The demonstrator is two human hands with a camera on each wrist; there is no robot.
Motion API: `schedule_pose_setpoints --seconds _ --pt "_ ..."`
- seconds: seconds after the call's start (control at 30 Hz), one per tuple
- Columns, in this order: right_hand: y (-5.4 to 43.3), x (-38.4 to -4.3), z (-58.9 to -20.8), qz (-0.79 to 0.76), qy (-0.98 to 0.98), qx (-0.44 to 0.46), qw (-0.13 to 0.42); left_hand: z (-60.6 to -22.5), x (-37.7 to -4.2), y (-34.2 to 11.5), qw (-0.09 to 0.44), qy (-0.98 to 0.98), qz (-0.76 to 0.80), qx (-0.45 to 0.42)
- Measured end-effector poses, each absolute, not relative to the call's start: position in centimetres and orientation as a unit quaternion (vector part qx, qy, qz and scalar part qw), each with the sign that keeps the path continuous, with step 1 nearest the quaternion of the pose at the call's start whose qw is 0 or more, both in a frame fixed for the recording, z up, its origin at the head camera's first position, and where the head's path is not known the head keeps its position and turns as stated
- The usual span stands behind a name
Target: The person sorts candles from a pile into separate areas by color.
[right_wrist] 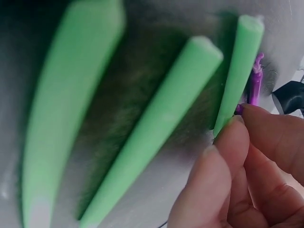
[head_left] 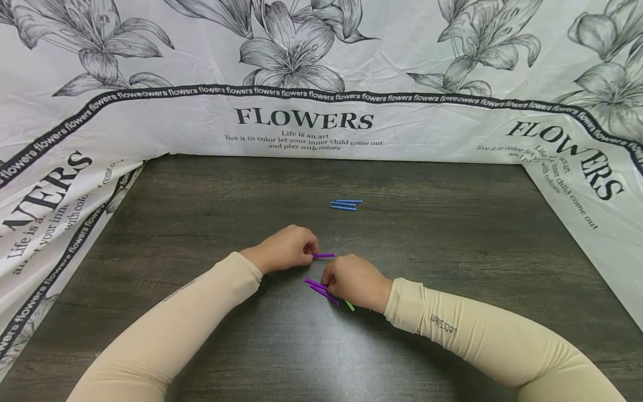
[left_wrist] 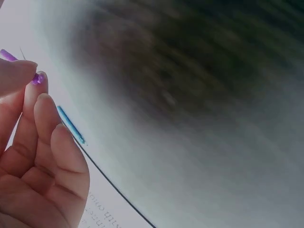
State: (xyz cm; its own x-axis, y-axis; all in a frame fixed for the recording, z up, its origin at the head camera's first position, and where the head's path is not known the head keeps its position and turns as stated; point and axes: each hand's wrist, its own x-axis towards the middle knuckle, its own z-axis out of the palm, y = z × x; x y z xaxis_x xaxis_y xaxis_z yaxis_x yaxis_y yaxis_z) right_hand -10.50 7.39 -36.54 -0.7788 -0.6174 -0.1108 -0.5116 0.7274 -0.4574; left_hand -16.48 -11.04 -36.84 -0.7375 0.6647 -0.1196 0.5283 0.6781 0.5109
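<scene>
Head view: blue sticks (head_left: pixel 344 204), three, on worktop (head_left: pixel 452 223).
Your left hand (head_left: pixel 285 249): pinches one purple stick (head_left: pixel 324 255), nearer you than the blue sticks.
Your right hand (head_left: pixel 359 281): pinches second purple stick (head_left: pixel 313 282), farther from the blue sticks.
Green sticks (right_wrist: pixel 152 128): three, likewise nearer you.

Free lanes: dark tabletop (head_left: pixel 452 223) either side of blue sticks (head_left: pixel 343 204). Tight gap between left hand (head_left: pixel 283 249) and right hand (head_left: pixel 359 282), purple stick (head_left: pixel 324 255) poking in. Blocking: two purple sticks (head_left: pixel 324 295), green stick (head_left: pixel 350 306) by right hand; flower-print cloth (head_left: pixel 176 123) at back.
</scene>
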Motion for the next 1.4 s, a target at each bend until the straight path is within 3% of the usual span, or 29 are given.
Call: schedule_pose_setpoints --seconds 1.1,1.4 --pt "7.1 -10.3 -36.4 -0.185 0.923 -0.316 0.117 -35.9 -16.8 -16.4 0.099 0.921 0.320 0.199" --pt "7.1 -10.4 -36.4 -0.195 0.920 -0.315 0.130 -35.8 -17.0 -17.6 0.106 0.923 0.343 0.141"
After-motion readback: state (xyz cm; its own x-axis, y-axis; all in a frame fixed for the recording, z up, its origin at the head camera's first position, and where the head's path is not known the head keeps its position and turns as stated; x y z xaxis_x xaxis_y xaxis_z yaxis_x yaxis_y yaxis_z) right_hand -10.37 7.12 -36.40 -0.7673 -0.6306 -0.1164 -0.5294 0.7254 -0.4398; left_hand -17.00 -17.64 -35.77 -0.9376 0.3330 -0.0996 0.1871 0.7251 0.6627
